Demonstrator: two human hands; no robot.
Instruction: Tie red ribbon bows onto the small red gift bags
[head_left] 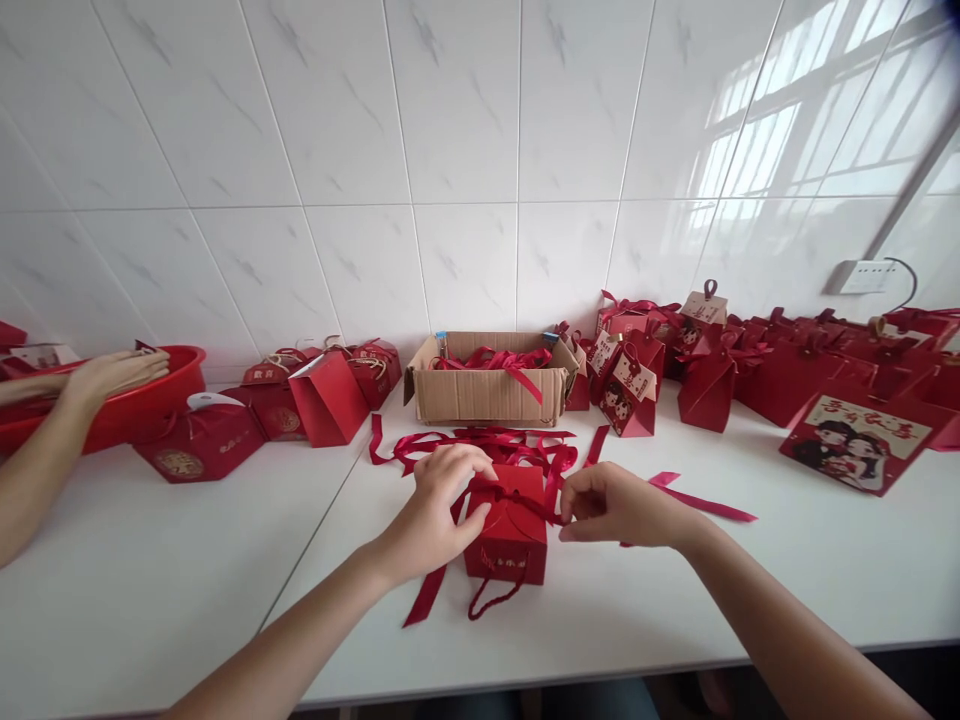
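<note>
A small red gift box (pixel 506 555) stands on the table in front of me, with pale lettering and a twisted cord handle (pixel 495 603) hanging at its near side. Dark red ribbon (pixel 517 497) is knotted across its top, and one tail hangs down to the left. My left hand (pixel 439 505) curls round the ribbon's left part, thumb and fingers on either side of it over the box. On the right, my right hand (pixel 619 508) pinches the ribbon's other end, pulled out beside the box.
Loose ribbons (pixel 480 440) lie behind the box. Beyond them stands a cardboard box (pixel 491 397) of ribbon. Red gift bags (pixel 709 390) crowd the right; more boxes (pixel 330 395) stand left. Another person's hand (pixel 116 375) is over a red basin (pixel 187 375) at far left.
</note>
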